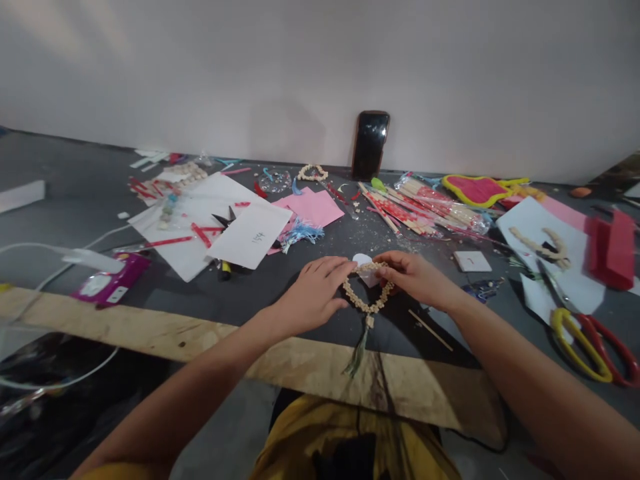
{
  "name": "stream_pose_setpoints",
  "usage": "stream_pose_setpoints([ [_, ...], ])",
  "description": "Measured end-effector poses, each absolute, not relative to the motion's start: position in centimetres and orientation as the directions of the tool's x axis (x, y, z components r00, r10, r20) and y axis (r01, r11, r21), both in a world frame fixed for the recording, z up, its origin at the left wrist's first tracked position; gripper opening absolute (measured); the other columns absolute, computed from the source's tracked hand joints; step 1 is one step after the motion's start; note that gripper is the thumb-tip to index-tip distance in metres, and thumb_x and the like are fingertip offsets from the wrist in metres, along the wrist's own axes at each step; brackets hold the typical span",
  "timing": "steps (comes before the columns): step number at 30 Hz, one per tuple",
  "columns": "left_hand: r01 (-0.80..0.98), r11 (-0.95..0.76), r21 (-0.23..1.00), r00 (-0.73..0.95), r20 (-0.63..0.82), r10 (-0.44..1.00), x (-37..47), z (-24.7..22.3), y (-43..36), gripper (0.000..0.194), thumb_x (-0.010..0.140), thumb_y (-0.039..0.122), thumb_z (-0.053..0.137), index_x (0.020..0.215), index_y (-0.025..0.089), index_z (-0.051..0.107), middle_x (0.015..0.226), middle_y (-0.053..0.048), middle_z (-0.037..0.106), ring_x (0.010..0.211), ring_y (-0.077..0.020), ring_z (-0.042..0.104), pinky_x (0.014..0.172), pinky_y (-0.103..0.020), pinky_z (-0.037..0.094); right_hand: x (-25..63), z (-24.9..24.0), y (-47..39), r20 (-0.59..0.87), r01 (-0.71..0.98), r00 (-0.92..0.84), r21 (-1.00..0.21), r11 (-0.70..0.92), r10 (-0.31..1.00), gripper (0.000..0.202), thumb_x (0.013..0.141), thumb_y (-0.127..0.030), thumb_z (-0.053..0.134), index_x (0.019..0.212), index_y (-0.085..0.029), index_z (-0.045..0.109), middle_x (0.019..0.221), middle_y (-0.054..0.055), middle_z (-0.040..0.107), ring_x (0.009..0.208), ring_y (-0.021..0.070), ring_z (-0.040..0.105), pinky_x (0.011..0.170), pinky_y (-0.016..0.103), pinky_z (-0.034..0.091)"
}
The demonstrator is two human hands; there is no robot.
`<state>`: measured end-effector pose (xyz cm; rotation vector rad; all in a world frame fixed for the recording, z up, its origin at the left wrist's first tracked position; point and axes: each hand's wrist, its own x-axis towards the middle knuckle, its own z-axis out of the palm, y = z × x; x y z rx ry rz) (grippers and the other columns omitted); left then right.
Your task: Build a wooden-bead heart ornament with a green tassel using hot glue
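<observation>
A beaded bracelet (370, 308) of pale, wood-coloured beads lies near the table's front edge, its loop drawn to a point toward me. From that point hang a square bead (369, 321) and a green tassel (356, 353). My left hand (320, 290) is at the loop's upper left, fingers stretched out and thumb apart, fingertips at the beads. At the upper right, my right hand (410, 277) pinches the bracelet between thumb and fingers. Behind the loop shows a small white piece (362, 259), partly hidden. A thin stick (431, 330) lies right of the bracelet.
Scissors (583, 340) with yellow and red handles lie at the right. White papers (257, 233) and pink paper (317, 205) cover the left middle. Wrapped red-and-cream sticks (415, 210) lie farther back. A phone (371, 145) leans on the wall; a purple power strip (113, 280) sits left.
</observation>
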<state>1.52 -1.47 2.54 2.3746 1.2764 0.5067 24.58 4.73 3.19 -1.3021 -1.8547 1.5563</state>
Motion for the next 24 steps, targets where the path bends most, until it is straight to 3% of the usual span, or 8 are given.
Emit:
stream_pose_setpoints([
  [5,0.574,-0.349,0.741,0.427,0.093,0.899,1.9,2.9,0.2,0.057,0.086,0.030,0.056,0.138,0.016,0.037,0.141,-0.016,0.044,0.130,-0.0279,0.041,0.108,-0.044,0.031,24.7,3.8,4.6,-0.229,0.350,-0.508,-0.936,-0.044,0.830,0.030,0.078,-0.043,0.064,0.100,-0.022,0.063,0.079,-0.001,0.064,0.061,0.0100,0.057,0.056,0.024,0.052],
  [10,0.303,-0.061,0.951,0.410,-0.073,0.909,2.6,3.8,1.9,0.062,0.080,0.035,0.065,0.134,0.014,0.042,0.124,-0.017,0.058,0.111,-0.0265,0.058,0.092,-0.039,0.045,24.9,4.5,4.6,-0.198,0.294,-0.534,-0.955,-0.039,0.822,0.037,0.079,-0.047,0.062,0.104,-0.020,0.060,0.078,-0.001,0.063,0.062,0.0101,0.059,0.059,0.025,0.052],
  [15,0.179,0.138,0.974,0.477,-0.209,0.853,3.4,5.0,3.3,0.046,0.083,0.037,0.062,0.120,0.012,0.053,0.102,-0.012,0.067,0.086,-0.0174,0.065,0.075,-0.029,0.047,25.1,5.4,4.6,-0.159,0.278,-0.542,-0.961,-0.003,0.825,0.041,0.079,-0.049,0.061,0.107,-0.019,0.058,0.078,0.000,0.063,0.068,0.0125,0.060,0.061,0.027,0.053],
  [20,0.275,0.091,0.957,0.539,-0.231,0.810,4.1,6.3,3.6,0.034,0.087,0.036,0.056,0.112,0.013,0.059,0.102,-0.010,0.067,0.080,-0.0154,0.067,0.060,-0.021,0.043,25.4,5.7,4.9,-0.134,0.332,-0.537,-0.941,0.062,0.833,0.039,0.083,-0.047,0.055,0.109,-0.019,0.057,0.081,0.002,0.064,0.069,0.0137,0.062,0.062,0.029,0.054],
  [24,0.290,0.200,0.936,0.474,-0.322,0.820,4.2,6.2,3.7,0.039,0.085,0.035,0.060,0.117,0.014,0.056,0.102,-0.010,0.067,0.079,-0.0159,0.068,0.052,-0.018,0.040,26.0,5.4,5.1,-0.066,0.456,-0.439,-0.876,0.159,0.896,0.036,0.086,-0.040,0.051,0.114,-0.018,0.053,0.089,0.005,0.065,0.076,0.0168,0.062,0.066,0.032,0.052],
])
